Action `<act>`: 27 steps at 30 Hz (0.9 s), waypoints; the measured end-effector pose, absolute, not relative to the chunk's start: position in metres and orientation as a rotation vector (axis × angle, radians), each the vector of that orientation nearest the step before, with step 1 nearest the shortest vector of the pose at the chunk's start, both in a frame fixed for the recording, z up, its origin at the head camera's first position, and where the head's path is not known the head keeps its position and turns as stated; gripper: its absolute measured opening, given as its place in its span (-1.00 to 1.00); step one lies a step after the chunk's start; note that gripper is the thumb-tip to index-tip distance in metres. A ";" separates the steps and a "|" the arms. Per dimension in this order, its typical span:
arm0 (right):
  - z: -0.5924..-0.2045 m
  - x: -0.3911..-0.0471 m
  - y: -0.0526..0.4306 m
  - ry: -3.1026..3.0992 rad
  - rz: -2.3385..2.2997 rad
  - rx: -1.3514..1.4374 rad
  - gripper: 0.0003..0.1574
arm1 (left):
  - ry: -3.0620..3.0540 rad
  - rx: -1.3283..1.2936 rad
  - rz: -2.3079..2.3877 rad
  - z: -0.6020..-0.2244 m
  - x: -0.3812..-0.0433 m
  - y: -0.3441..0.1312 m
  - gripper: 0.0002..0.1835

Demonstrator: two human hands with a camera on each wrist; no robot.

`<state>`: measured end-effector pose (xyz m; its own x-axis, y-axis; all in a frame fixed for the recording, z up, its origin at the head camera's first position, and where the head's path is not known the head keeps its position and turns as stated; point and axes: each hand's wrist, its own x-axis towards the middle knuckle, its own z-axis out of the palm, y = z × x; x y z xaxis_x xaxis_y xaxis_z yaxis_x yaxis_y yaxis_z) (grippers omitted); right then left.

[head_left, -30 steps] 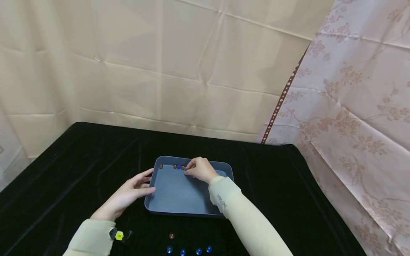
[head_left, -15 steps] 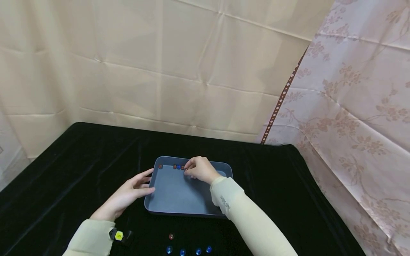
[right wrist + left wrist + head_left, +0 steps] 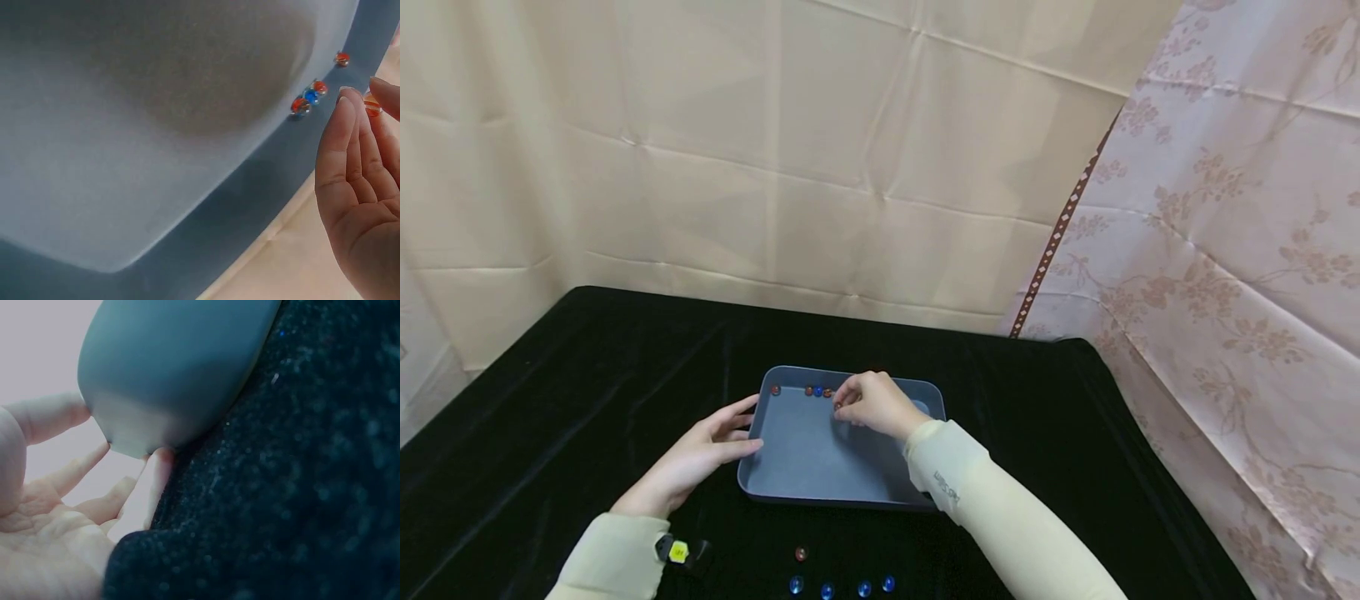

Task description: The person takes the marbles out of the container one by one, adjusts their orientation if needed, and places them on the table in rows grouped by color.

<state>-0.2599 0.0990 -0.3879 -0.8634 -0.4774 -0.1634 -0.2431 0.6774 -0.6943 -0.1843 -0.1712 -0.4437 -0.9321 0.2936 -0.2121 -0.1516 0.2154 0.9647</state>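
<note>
A blue-grey rectangular tray (image 3: 805, 467) lies on the black cloth. Along its far wall are an orange-red marble (image 3: 776, 390) at the left and a short row holding a blue marble (image 3: 818, 391) between two orange-red ones. My right hand (image 3: 880, 406), over the tray just right of that row, pinches another orange-red marble (image 3: 372, 104) between thumb and fingertips. My left hand (image 3: 703, 450) touches the tray's left side with extended fingers and thumb; the left wrist view shows the fingertips (image 3: 164, 456) against the tray's outer wall.
In front of the tray, on the black cloth (image 3: 625, 400), lie a reddish marble (image 3: 801, 553) and several blue marbles (image 3: 796, 585). A cream curtain (image 3: 737, 167) hangs behind the table, and a pink floral curtain (image 3: 1225, 250) at the right.
My right hand has drawn slightly right and nearer to me, away from the row, with the marble pinched in it. The left hand and tray stay put.
</note>
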 end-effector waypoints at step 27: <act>-0.368 -0.228 0.117 2.529 -1.001 -0.661 -0.76 | 2.146 0.114 1.773 -0.443 -0.183 -0.170 -0.20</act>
<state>-0.2276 0.1175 -0.3680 -0.8335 -0.5346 -0.1396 -0.2944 0.6434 -0.7066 -0.1826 -0.1700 -0.4432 -0.9341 0.2826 -0.2180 -0.1609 0.2119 0.9640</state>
